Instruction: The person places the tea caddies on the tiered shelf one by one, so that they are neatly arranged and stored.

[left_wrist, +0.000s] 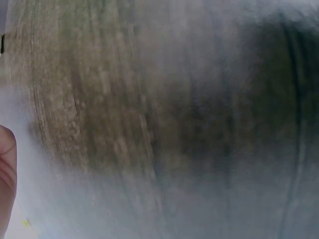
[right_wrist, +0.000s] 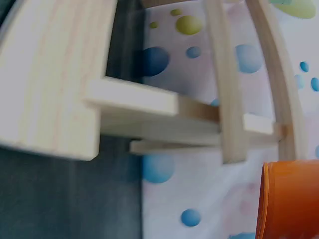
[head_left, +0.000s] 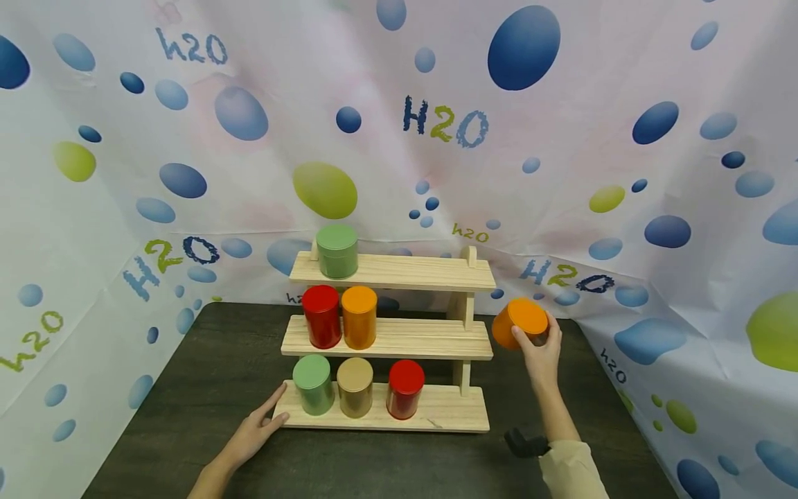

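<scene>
My right hand (head_left: 544, 350) grips an orange canister (head_left: 519, 322) between thumb and fingers, in the air just right of the middle shelf. The canister is tilted, its lid side toward me; in the right wrist view only part of the orange canister (right_wrist: 291, 201) shows at the lower right. My left hand (head_left: 254, 431) holds the left end of the bottom board of a three-tier wooden shelf (head_left: 451, 409), thumb at the front corner. On that board, nearest this hand, stands a green canister (head_left: 314, 386), then a gold canister (head_left: 355, 388) and a red canister (head_left: 405, 390).
The middle board carries a red canister (head_left: 322, 317) and an orange canister (head_left: 359, 318) at its left. Another green canister (head_left: 337, 251) stands at the top board's left end. The shelf stands on a dark table (head_left: 374, 464), with a bubble-printed curtain (head_left: 399, 173) behind.
</scene>
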{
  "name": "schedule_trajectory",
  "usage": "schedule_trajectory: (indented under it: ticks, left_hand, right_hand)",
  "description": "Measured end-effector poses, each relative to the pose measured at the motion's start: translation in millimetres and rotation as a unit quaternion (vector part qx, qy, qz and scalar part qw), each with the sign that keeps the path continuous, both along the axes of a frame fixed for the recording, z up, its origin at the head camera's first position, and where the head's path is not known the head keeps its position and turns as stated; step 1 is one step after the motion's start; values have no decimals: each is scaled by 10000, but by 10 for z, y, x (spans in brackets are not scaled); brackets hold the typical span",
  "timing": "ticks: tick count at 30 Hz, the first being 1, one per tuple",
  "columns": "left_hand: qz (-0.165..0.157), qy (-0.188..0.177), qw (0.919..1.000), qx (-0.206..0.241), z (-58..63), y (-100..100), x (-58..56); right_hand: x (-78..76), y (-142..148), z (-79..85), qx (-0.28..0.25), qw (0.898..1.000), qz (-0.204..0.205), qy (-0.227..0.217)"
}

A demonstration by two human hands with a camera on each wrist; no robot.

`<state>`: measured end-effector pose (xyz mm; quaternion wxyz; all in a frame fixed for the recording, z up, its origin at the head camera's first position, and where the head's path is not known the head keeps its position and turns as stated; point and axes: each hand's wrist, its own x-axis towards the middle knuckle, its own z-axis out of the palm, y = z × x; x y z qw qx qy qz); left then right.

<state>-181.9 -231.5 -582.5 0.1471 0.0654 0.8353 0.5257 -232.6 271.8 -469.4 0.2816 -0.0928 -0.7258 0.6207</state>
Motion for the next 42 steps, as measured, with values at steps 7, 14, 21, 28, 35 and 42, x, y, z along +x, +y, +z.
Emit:
schedule_trajectory:
  ticks: [7,14,21,28,35,42]
  left_hand:
    - [25,38,10000,-68,4,11,-1]
    - [-44,55,10000,-62,-4,26,0]
    - [-39,34,10000,16,-6,15,1]
    - [-4,48,10000,27,0,17,0]
    - [83,41,10000,-21,2,28,4]
    - [74,60,9999,-39,-5,24,-2]
  right_hand:
    - [-137,-187,213,-112,9997,144,168]
    - [-244,-322,345,169,9988,248,378]
    - [-280,-441,482,233,9972,524,482]
    - [-276,-582,644,144,9956,813,432]
    - [-337,-711,679,19,9929,1088,474]
    - [-441,-899,686,280,9893,1385,373]
